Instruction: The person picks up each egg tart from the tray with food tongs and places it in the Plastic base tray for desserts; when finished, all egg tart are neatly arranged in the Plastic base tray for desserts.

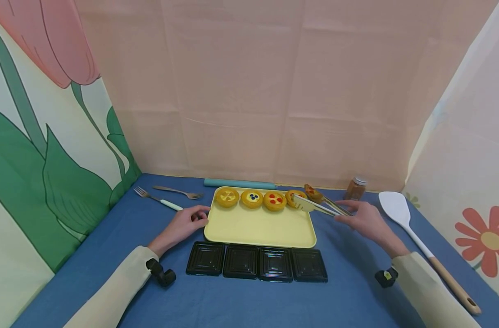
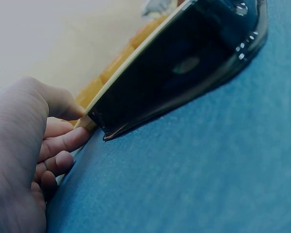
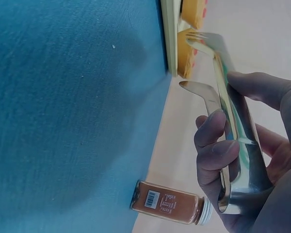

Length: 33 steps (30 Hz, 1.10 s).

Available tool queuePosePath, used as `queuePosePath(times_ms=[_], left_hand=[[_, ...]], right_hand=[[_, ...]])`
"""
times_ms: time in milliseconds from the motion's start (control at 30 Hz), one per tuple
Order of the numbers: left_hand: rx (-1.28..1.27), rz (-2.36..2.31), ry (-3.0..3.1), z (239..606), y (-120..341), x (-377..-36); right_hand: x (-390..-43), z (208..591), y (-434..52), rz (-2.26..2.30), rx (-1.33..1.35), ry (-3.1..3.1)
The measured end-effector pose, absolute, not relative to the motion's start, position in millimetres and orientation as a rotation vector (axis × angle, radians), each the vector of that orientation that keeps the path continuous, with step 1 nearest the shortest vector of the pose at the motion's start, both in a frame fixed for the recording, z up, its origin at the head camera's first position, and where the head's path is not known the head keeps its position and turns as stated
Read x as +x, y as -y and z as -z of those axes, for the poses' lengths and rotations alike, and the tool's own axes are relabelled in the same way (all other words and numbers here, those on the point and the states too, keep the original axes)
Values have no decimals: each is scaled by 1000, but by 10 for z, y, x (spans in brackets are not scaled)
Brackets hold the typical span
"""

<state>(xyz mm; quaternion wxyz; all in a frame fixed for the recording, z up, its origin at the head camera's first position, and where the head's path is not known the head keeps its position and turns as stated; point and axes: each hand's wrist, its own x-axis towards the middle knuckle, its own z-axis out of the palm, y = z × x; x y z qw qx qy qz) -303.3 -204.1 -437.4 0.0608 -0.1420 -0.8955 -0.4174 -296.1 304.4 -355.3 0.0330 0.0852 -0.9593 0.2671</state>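
My left hand (image 1: 188, 223) pinches the left edge of a pale yellow tray (image 1: 257, 228), thumb on top and a finger beneath in the left wrist view. Along the tray's far side stand egg tarts in a row: a plain-topped tart (image 1: 226, 197), one with dark berries (image 1: 252, 198), one with red pieces (image 1: 274, 201), and a rightmost tart (image 1: 293, 197). Metal serving tongs (image 3: 250, 184) are held in my right hand (image 1: 366, 221). Their jaws are spread at the rightmost tart, the forked tip overlapping it in the right wrist view and the rounded tip apart from it.
Several black plastic boxes (image 1: 241, 262) line the tray's near side. Two forks (image 1: 171, 204) lie at left, and a teal roll (image 1: 239, 183) lies behind the tray. A spice jar (image 1: 355, 188) and a white spatula (image 1: 394, 209) are at right on the blue cloth (image 1: 249, 305).
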Motion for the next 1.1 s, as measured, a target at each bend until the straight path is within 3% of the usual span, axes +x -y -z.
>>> queuePosePath(times_ms=[1100], left_hand=[[-404, 1240, 2711, 4404, 2037, -3048]], right_hand=[[-3017, 3572, -2959, -805, 353, 2895]])
